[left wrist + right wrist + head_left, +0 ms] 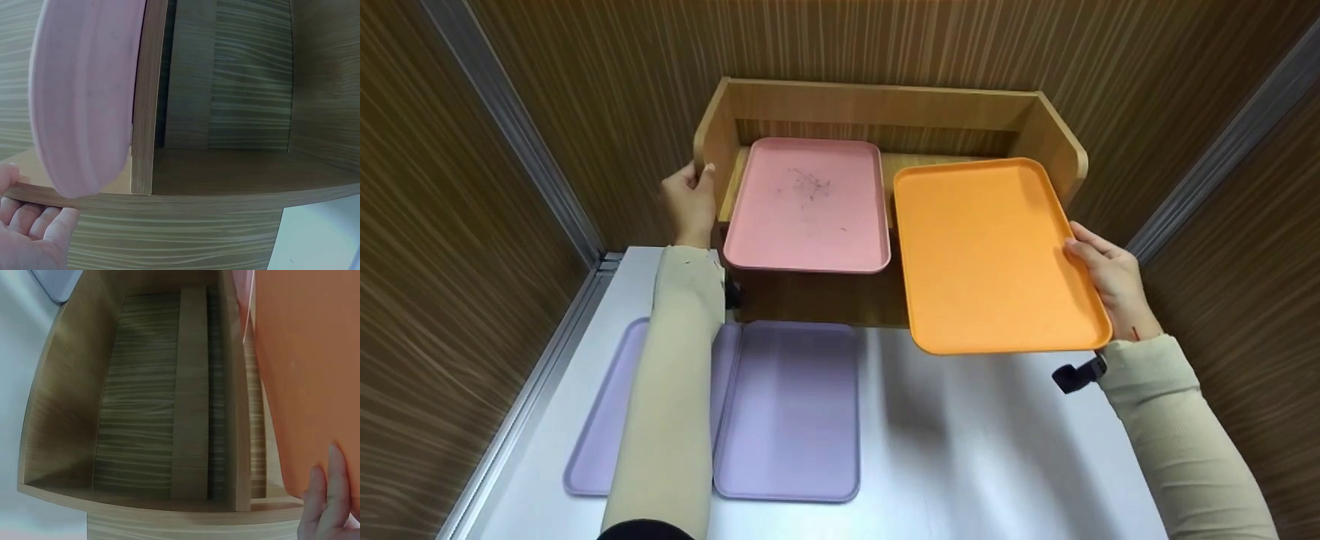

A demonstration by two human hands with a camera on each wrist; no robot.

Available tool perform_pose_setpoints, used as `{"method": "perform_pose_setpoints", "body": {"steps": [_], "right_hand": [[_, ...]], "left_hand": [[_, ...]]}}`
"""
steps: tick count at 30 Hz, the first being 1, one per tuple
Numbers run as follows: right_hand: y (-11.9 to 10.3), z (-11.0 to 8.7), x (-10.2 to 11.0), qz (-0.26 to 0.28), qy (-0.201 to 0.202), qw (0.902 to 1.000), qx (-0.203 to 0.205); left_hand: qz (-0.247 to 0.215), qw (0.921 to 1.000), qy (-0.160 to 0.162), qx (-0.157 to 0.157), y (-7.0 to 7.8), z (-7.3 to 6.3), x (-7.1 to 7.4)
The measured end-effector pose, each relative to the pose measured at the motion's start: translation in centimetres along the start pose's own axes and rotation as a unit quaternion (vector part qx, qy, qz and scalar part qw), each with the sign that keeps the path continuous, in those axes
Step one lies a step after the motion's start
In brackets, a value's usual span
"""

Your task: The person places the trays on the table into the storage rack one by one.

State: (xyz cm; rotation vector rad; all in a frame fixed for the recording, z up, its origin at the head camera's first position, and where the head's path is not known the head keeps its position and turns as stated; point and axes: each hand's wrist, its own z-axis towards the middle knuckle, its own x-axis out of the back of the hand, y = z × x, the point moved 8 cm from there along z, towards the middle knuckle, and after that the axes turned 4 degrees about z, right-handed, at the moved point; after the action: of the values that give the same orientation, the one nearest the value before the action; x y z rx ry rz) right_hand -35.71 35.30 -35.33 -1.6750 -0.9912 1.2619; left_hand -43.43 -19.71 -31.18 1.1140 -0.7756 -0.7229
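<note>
A light wooden shelf unit (885,106) stands against the back wall. My left hand (690,201) grips its left side panel (715,127), with the thumb on the inner face and the fingers outside, as the left wrist view also shows. On the upper board lies a pink tray (810,206) with dark marks, its near end past the board's front edge. With my right hand (1114,281) I hold an orange tray (997,255) by its right edge, thumb on top. In the right wrist view, fingers (336,489) lie against its underside. The tray tilts and overlaps the shelf's right part.
Two lilac trays lie on the white table (975,465): one in the middle (787,412), the other (604,427) partly behind my left sleeve. Under the upper board is an open compartment (140,394). Wood-patterned walls (1260,247) with metal corner strips enclose the table.
</note>
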Motion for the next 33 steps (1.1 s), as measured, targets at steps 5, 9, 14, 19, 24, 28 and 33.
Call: {"method": "perform_pose_setpoints", "body": {"steps": [5,9,14,19,24,28,33], "right_hand": [[0.1,1.7,-0.5,-0.014,0.009,0.9997,0.015],[0.3,2.8,-0.8,-0.002,0.012,0.9998,0.018],[0.5,4.0,-1.0,0.019,0.018,0.9996,0.013],[0.4,5.0,-1.4,0.012,0.016,0.9996,0.018],[0.5,5.4,-1.9,0.03,0.004,0.9993,0.021],[0.5,5.5,-2.0,0.022,0.003,0.9995,0.022],[0.3,5.7,-2.4,0.008,0.0,0.9997,0.025]], "left_hand": [[0.004,1.0,0.002,-0.003,0.0,0.0,0.0],[0.005,1.0,-0.001,0.003,-0.2,-0.1,-0.1],[0.016,0.9999,-0.002,0.003,-0.1,-0.1,-0.2],[0.025,0.9996,0.011,-0.005,0.0,0.0,-0.1],[0.009,0.9999,0.004,-0.007,0.0,-0.1,-0.2],[-0.005,1.0,0.0,-0.002,-0.1,-0.1,-0.2],[0.009,0.9999,0.005,-0.012,0.2,-0.1,0.0]]}}
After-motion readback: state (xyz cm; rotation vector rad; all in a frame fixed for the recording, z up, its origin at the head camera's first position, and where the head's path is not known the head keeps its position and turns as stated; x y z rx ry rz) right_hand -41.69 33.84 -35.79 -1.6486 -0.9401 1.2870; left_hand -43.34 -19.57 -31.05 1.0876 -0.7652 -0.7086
